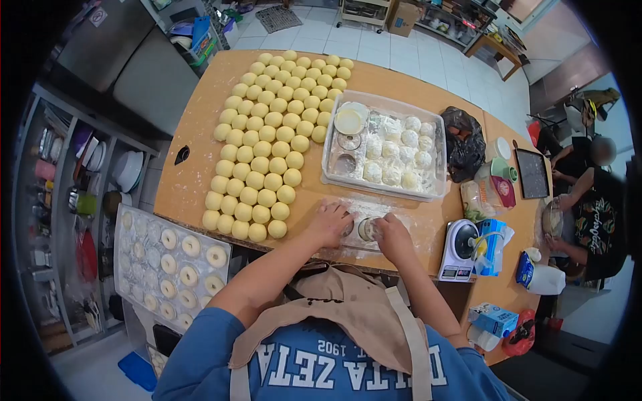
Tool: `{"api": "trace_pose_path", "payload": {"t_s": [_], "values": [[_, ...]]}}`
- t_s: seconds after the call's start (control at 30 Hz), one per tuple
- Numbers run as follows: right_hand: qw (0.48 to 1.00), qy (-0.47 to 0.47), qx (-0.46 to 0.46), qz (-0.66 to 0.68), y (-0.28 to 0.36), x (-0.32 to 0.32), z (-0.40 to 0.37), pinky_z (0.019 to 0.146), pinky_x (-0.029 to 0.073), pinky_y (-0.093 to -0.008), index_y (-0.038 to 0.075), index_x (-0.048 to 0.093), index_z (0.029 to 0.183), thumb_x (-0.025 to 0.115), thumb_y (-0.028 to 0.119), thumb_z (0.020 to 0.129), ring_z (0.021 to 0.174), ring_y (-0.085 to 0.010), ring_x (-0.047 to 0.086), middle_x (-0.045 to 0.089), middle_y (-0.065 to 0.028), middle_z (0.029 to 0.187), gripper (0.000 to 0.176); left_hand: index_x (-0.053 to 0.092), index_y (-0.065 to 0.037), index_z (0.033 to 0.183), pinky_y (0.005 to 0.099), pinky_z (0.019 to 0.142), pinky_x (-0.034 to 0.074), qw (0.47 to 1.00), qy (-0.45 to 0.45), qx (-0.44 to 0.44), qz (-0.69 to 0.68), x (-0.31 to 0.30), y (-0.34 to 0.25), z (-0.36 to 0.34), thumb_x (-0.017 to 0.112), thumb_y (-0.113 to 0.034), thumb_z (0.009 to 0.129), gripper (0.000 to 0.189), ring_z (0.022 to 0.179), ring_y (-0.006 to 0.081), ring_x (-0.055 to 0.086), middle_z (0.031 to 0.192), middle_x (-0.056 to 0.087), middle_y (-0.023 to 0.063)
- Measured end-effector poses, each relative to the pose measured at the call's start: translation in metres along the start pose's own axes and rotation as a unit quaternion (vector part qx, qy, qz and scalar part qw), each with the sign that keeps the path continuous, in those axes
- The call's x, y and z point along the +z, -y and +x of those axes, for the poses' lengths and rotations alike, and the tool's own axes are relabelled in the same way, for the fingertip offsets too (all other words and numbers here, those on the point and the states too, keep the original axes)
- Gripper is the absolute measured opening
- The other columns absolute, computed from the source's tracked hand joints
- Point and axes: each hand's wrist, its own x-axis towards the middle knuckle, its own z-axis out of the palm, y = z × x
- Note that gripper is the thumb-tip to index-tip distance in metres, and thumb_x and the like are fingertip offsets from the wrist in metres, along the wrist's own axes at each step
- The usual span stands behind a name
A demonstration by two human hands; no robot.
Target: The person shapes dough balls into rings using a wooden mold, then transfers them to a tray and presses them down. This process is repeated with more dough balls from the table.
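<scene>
Both hands are at the table's front edge, over a floured patch (411,224). My left hand (332,222) has its fingers curved over a small round object, mostly hidden beneath them. The fingers of my right hand (391,235) are closed on the side of a round cutter (367,229). Just beyond them stands a clear plastic tray (381,192) with floured dough balls (391,148), a pale round lid (350,120) and round cutters (346,162). Rows of yellow dough balls (265,154) lie to the left.
A white scale (457,267), a blue carton (491,247), a black plastic bag (464,144) and a dark baking pan (532,174) are on the right. Ring-shaped dough (190,246) lies on a tray at lower left. Another person (598,214) works with a bowl at far right.
</scene>
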Motion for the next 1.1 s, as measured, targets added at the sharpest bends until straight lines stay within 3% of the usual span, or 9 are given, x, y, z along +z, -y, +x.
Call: {"api": "trace_pose_path", "payload": {"t_s": [0.3, 0.4, 0.5, 0.6, 0.67, 0.73, 0.9, 1.1], "values": [[0.997, 0.002, -0.02, -0.077, -0.007, 0.036, 0.005, 0.075, 0.05, -0.0449, 0.005, 0.064, 0.09, 0.064, 0.005, 0.074, 0.086, -0.0349, 0.06, 0.057, -0.0149, 0.09, 0.016, 0.035, -0.023, 0.143, 0.0626, 0.111, 0.018, 0.999, 0.011, -0.014, -0.026, 0.001, 0.0, 0.0, 0.087, -0.035, 0.057, 0.101, 0.138, 0.0326, 0.028, 0.148, 0.033, 0.0109], [0.996, -0.007, -0.031, -0.085, -0.007, 0.036, 0.004, 0.074, 0.05, -0.0445, 0.005, 0.064, 0.09, 0.064, 0.006, 0.074, 0.085, -0.0351, 0.06, 0.057, -0.0149, 0.09, 0.016, 0.033, -0.024, 0.144, 0.0605, 0.112, 0.017, 1.0, 0.024, -0.014, 0.011, -0.001, -0.002, -0.001, 0.083, -0.04, 0.063, 0.097, 0.139, 0.0328, 0.027, 0.148, 0.032, 0.0109], [0.998, 0.006, -0.007, -0.066, -0.006, 0.036, 0.005, 0.075, 0.05, -0.0443, 0.005, 0.065, 0.091, 0.066, 0.006, 0.073, 0.087, -0.0358, 0.06, 0.057, -0.0155, 0.091, 0.018, 0.031, -0.013, 0.144, 0.0558, 0.115, 0.014, 0.993, -0.115, 0.042, -0.002, -0.008, 0.002, -0.02, 0.078, -0.045, 0.069, 0.095, 0.141, 0.0321, 0.023, 0.149, 0.03, 0.0119], [1.0, -0.006, 0.0, -0.013, -0.005, 0.028, 0.002, 0.076, 0.05, -0.0434, 0.005, 0.065, 0.094, 0.068, 0.005, 0.073, 0.087, -0.0359, 0.06, 0.058, -0.0158, 0.093, 0.022, 0.029, -0.005, 0.144, 0.0513, 0.116, 0.012, 0.973, -0.211, -0.083, -0.035, -0.028, 0.015, -0.048, 0.07, -0.052, 0.075, 0.093, 0.142, 0.0323, 0.02, 0.15, 0.028, 0.0125], [0.999, -0.026, 0.008, 0.02, -0.007, 0.025, 0.003, 0.076, 0.049, -0.0426, 0.005, 0.066, 0.098, 0.069, 0.005, 0.072, 0.087, -0.0356, 0.06, 0.058, -0.0157, 0.094, 0.026, 0.023, 0.001, 0.145, 0.0528, 0.116, 0.009, 0.964, -0.164, -0.202, -0.055, -0.026, 0.052, -0.064, 0.061, -0.056, 0.082, 0.093, 0.143, 0.0369, 0.015, 0.154, 0.02, 0.0181], [0.998, -0.044, 0.016, 0.038, -0.008, 0.019, 0.002, 0.076, 0.049, -0.0417, 0.005, 0.066, 0.101, 0.07, 0.005, 0.073, 0.087, -0.0352, 0.06, 0.058, -0.0155, 0.095, 0.029, 0.024, 0.0, 0.146, 0.0527, 0.116, 0.008, 0.937, -0.245, -0.25, 0.025, -0.01, 0.079, -0.087, 0.054, -0.059, 0.085, 0.09, 0.142, 0.0374, 0.017, 0.153, 0.021, 0.0182], [0.997, -0.063, 0.022, 0.045, -0.013, 0.004, 0.01, 0.08, 0.05, -0.0426, 0.003, 0.065, 0.104, 0.065, 0.004, 0.075, 0.09, -0.0368, 0.06, 0.059, -0.017, 0.1, 0.029, 0.025, 0.0, 0.146, 0.0525, 0.116, 0.01, 0.935, -0.217, -0.278, 0.042, 0.006, 0.106, -0.111, 0.05, -0.061, 0.087, 0.088, 0.143, 0.0359, 0.018, 0.153, 0.023, 0.0172], [0.996, -0.065, 0.046, 0.051, -0.013, -0.006, 0.009, 0.081, 0.049, -0.0423, 0.004, 0.066, 0.104, 0.07, 0.007, 0.073, 0.092, -0.0362, 0.06, 0.059, -0.0162, 0.101, 0.032, 0.026, -0.003, 0.146, 0.0534, 0.115, 0.009, 0.927, -0.23, -0.294, 0.034, 0.007, 0.106, -0.118, 0.049, -0.063, 0.086, 0.088, 0.143, 0.0324, 0.02, 0.153, 0.025, 0.014]]}}
